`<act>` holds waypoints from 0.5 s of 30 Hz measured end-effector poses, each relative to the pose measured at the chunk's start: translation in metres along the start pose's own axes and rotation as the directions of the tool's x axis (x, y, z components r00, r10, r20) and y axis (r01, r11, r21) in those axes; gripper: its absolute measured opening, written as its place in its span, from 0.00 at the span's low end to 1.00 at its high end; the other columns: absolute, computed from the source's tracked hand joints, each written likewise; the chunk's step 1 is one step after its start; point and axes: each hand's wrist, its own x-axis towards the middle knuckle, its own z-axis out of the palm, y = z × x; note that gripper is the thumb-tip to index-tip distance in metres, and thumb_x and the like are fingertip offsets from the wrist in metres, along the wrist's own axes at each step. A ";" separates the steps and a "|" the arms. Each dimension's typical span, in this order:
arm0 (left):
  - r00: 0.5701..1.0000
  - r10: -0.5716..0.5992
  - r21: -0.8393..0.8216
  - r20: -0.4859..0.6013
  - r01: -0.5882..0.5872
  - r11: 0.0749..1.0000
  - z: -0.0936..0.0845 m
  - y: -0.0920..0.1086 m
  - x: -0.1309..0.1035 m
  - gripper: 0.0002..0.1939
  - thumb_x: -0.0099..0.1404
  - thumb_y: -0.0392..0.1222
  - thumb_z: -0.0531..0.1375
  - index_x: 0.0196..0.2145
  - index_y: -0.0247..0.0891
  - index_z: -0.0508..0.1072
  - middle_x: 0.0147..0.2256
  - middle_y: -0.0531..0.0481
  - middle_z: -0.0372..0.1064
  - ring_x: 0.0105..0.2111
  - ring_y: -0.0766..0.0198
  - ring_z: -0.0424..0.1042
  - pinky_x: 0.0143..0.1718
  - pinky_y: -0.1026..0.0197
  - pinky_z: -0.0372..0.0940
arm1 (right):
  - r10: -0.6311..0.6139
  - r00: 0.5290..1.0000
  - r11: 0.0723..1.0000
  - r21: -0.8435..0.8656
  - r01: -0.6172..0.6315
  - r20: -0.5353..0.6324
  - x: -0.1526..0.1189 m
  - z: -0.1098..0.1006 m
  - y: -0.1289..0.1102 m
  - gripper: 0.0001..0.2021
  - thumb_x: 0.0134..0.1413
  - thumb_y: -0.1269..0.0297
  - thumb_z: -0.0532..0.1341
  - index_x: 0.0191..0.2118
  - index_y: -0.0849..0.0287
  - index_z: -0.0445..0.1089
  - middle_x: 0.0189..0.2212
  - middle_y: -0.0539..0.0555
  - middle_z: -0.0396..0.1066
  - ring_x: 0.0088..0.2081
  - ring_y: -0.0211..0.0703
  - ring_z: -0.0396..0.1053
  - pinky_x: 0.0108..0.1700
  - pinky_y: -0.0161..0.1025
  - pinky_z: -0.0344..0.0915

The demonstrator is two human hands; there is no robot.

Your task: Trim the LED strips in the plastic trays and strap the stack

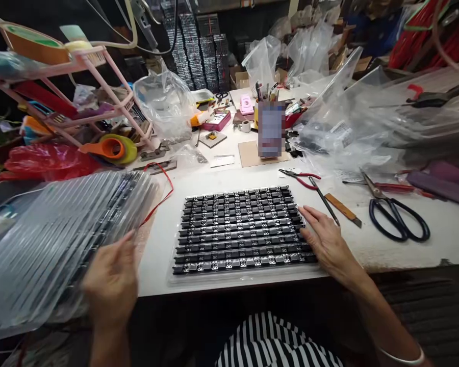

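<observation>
In front of me lies a clear plastic tray (214, 281) filled with rows of black connector-like strips (237, 229). My right hand (327, 242) is against the tray's right end, its fingers stretched out and the thumb apart from them, touching the ends of the strips. To the left is a second clear ribbed plastic tray (42, 244), tilted, with a few dark strips along its right part. My left hand (112, 280), smeared by motion, is closed with thumb and finger pinched at this tray's right edge.
Beyond the filled tray lie red-handled pliers (300, 177), a pen (325, 201), a cutter knife (343, 209) and scissors (398, 211). A pink rack (110, 81) stands back left. Plastic bags (352, 127) heap at the right. A red ribbon (162, 196) lies between the trays.
</observation>
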 end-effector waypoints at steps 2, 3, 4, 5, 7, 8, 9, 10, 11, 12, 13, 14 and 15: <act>0.977 0.092 0.003 0.193 -0.095 0.995 0.028 0.003 0.005 0.25 0.66 0.56 0.51 0.53 0.39 0.69 0.51 0.44 0.67 0.52 0.51 0.65 0.58 0.47 0.56 | -0.069 0.992 0.990 -0.116 0.081 0.108 -0.001 0.000 0.000 0.32 0.63 0.48 0.46 0.68 0.50 0.37 0.66 0.58 0.46 0.64 0.54 0.49 0.60 0.57 0.53; 0.953 0.103 -0.017 0.287 -0.102 0.995 0.039 0.003 0.006 0.29 0.66 0.58 0.49 0.57 0.39 0.65 0.55 0.43 0.63 0.56 0.51 0.61 0.61 0.47 0.53 | -0.105 0.982 0.980 -0.154 0.129 0.158 -0.002 0.000 0.000 0.35 0.62 0.46 0.46 0.68 0.51 0.31 0.67 0.59 0.41 0.66 0.54 0.44 0.60 0.57 0.52; 0.925 0.087 -0.052 0.370 -0.073 0.996 0.048 0.001 0.006 0.32 0.66 0.60 0.48 0.61 0.38 0.59 0.60 0.42 0.57 0.60 0.51 0.56 0.62 0.47 0.49 | -0.138 0.971 0.968 -0.181 0.174 0.196 -0.003 0.000 0.000 0.37 0.62 0.45 0.46 0.68 0.52 0.27 0.68 0.59 0.37 0.67 0.53 0.40 0.61 0.57 0.51; 0.902 0.056 -0.080 0.429 -0.024 0.996 0.055 -0.002 0.005 0.35 0.66 0.61 0.46 0.63 0.39 0.54 0.63 0.42 0.52 0.63 0.52 0.51 0.64 0.47 0.46 | -0.163 0.962 0.956 -0.205 0.209 0.220 -0.004 -0.001 -0.001 0.38 0.61 0.45 0.46 0.68 0.53 0.25 0.68 0.59 0.36 0.67 0.52 0.38 0.61 0.56 0.51; 0.864 -0.001 -0.137 0.503 0.081 0.987 0.061 -0.009 0.003 0.36 0.67 0.62 0.44 0.66 0.41 0.45 0.66 0.45 0.43 0.65 0.54 0.44 0.65 0.47 0.41 | -0.194 0.948 0.934 -0.247 0.258 0.253 -0.006 -0.002 -0.002 0.40 0.61 0.44 0.46 0.68 0.54 0.23 0.68 0.60 0.36 0.67 0.52 0.36 0.61 0.56 0.50; 0.852 -0.012 -0.166 0.523 0.115 0.979 0.062 -0.013 0.001 0.37 0.67 0.63 0.43 0.66 0.43 0.42 0.67 0.46 0.40 0.65 0.54 0.43 0.65 0.48 0.39 | -0.202 0.944 0.926 -0.264 0.271 0.262 -0.006 -0.002 -0.002 0.40 0.61 0.44 0.47 0.68 0.55 0.23 0.68 0.60 0.36 0.67 0.52 0.36 0.62 0.56 0.49; 0.846 -0.013 -0.189 0.533 0.134 0.973 0.062 -0.015 0.000 0.37 0.66 0.63 0.43 0.67 0.44 0.41 0.67 0.47 0.39 0.66 0.55 0.41 0.65 0.48 0.38 | -0.204 0.942 0.919 -0.278 0.278 0.267 -0.006 -0.003 -0.002 0.41 0.61 0.44 0.47 0.68 0.56 0.23 0.68 0.61 0.36 0.67 0.52 0.36 0.62 0.56 0.49; 0.842 -0.009 -0.205 0.539 0.141 0.968 0.061 -0.017 -0.001 0.38 0.66 0.64 0.43 0.67 0.44 0.40 0.67 0.48 0.39 0.66 0.55 0.40 0.66 0.49 0.37 | -0.205 0.940 0.915 -0.287 0.283 0.271 -0.007 -0.003 -0.002 0.41 0.61 0.44 0.47 0.68 0.56 0.23 0.67 0.61 0.36 0.67 0.52 0.36 0.62 0.56 0.49; 0.841 -0.005 -0.212 0.541 0.142 0.967 0.060 -0.019 -0.001 0.38 0.66 0.64 0.43 0.67 0.45 0.40 0.67 0.48 0.39 0.66 0.55 0.40 0.66 0.49 0.36 | -0.204 0.940 0.913 -0.292 0.284 0.274 -0.007 -0.003 -0.002 0.41 0.60 0.44 0.48 0.68 0.57 0.23 0.67 0.61 0.36 0.67 0.52 0.36 0.62 0.56 0.49; 0.840 -0.004 -0.208 0.543 0.139 0.968 0.060 -0.020 -0.001 0.38 0.65 0.65 0.43 0.67 0.45 0.40 0.67 0.48 0.40 0.66 0.55 0.41 0.66 0.49 0.36 | -0.204 0.939 0.912 -0.294 0.284 0.277 -0.007 -0.003 -0.002 0.41 0.60 0.44 0.48 0.68 0.57 0.23 0.67 0.61 0.37 0.67 0.52 0.36 0.62 0.56 0.49; 0.838 -0.004 -0.197 0.545 0.134 0.971 0.059 -0.020 -0.001 0.38 0.65 0.65 0.43 0.67 0.45 0.41 0.67 0.48 0.40 0.66 0.54 0.41 0.66 0.49 0.37 | -0.202 0.938 0.913 -0.292 0.284 0.281 -0.008 -0.004 -0.002 0.41 0.60 0.44 0.48 0.68 0.58 0.23 0.67 0.61 0.37 0.67 0.52 0.36 0.62 0.56 0.49; 0.838 -0.004 -0.185 0.546 0.125 0.975 0.059 -0.021 -0.001 0.38 0.65 0.65 0.43 0.66 0.44 0.43 0.66 0.48 0.41 0.66 0.54 0.42 0.66 0.49 0.37 | -0.200 0.937 0.916 -0.285 0.282 0.285 -0.008 -0.004 -0.003 0.41 0.60 0.45 0.48 0.68 0.57 0.24 0.67 0.61 0.38 0.67 0.52 0.36 0.62 0.56 0.48; 0.837 -0.007 -0.173 0.547 0.120 0.978 0.059 -0.021 -0.001 0.38 0.65 0.65 0.43 0.66 0.44 0.44 0.66 0.48 0.42 0.65 0.54 0.43 0.66 0.49 0.37 | -0.200 0.937 0.921 -0.271 0.280 0.287 -0.008 -0.005 -0.003 0.41 0.60 0.45 0.49 0.68 0.57 0.25 0.67 0.61 0.38 0.67 0.52 0.36 0.62 0.56 0.48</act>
